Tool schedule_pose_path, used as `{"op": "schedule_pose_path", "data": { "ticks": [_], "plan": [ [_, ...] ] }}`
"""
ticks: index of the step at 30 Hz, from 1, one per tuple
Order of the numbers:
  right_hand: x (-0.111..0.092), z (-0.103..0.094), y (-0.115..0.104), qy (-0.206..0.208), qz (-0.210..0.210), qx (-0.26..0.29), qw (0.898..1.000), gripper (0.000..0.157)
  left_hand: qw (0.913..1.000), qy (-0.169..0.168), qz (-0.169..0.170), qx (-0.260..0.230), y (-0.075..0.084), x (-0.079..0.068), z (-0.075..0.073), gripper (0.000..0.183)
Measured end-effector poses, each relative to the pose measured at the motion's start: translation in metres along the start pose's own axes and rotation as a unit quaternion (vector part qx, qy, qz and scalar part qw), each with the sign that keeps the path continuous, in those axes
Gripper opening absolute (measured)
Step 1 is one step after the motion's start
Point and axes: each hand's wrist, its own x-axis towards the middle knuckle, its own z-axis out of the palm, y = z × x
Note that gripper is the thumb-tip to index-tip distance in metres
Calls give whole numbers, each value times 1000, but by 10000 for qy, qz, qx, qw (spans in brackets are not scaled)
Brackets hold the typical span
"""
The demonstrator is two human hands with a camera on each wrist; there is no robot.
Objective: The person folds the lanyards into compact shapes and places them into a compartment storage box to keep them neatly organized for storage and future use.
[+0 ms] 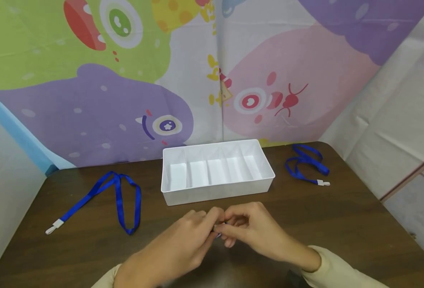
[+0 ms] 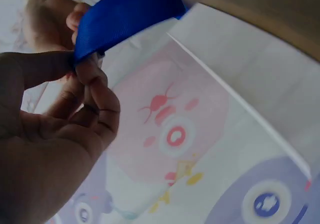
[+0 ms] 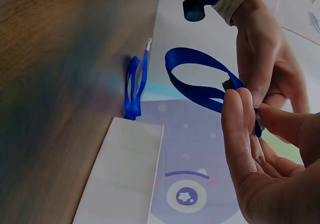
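Observation:
Both hands meet over the table just in front of the white tray. My left hand [image 1: 183, 240] pinches a short loop of flat blue strap [image 3: 197, 79] between thumb and fingers. Thumb and fingertips of my right hand [image 1: 253, 228] close on the same strap, right at the left fingertips. In the left wrist view the blue strap [image 2: 130, 19] arches out from the pinch as a wide ribbon. A small dark piece [image 3: 228, 84] shows on the strap beside the fingers in the right wrist view. The fingers hide most of the join.
The white tray [image 1: 217, 193], divided into several compartments, stands at the table's back. A blue lanyard [image 1: 118, 196] with a white clip lies left of it; another blue lanyard [image 1: 305, 160] lies at the right. A printed cartoon sheet [image 1: 205, 92] hangs behind the dark table [image 1: 341, 224].

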Motion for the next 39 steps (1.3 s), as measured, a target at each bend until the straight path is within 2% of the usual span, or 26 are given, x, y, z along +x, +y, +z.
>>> {"op": "schedule_pose_path", "data": {
  "ticks": [2, 4, 7, 12, 14, 18, 21, 27, 30, 32, 36, 39],
  "plan": [
    [1, 0, 1, -31, -46, -77, 10000, 9, 9970, 53, 265, 731, 0, 0, 2, 30],
    [2, -1, 2, -10, -132, -184, 9997, 7, 9906, 206, 514, 1247, 0, -1, 4, 33],
    [3, -1, 2, 128, -187, -242, 9995, 6, 9864, 469, 523, 1485, -1, 0, 6, 33],
    [4, -6, -2, 387, -154, 50, 9991, 10, 9843, 858, 158, 1533, -5, -2, 7, 39],
    [3, -9, -4, 434, -123, 176, 9988, 10, 9832, 930, 91, 1567, -6, -4, 7, 36],
    [2, -12, -6, 437, -22, 232, 9988, 10, 9807, 1097, 270, 1594, -7, -4, 10, 23],
    [1, -11, -5, 456, 51, 85, 9989, 9, 9767, 1188, 402, 1742, -6, -3, 14, 24],
    [1, -7, -4, 465, 85, -635, 9969, 7, 9699, 1040, 307, 2179, -3, -4, 20, 19],
    [1, -6, -1, 398, -29, -836, 9957, 9, 9710, 845, 154, 2232, -1, -4, 22, 18],
    [2, -6, 0, 385, -139, -813, 9959, 10, 9741, 830, 40, 2101, 0, -5, 23, 18],
    [1, -8, 1, 508, -291, -513, 9970, 8, 9771, 1194, -50, 1760, -1, -5, 22, 30],
    [1, -10, 0, 605, -240, -323, 9974, 8, 9706, 1578, 130, 1810, -2, -3, 22, 23]
  ]
}}
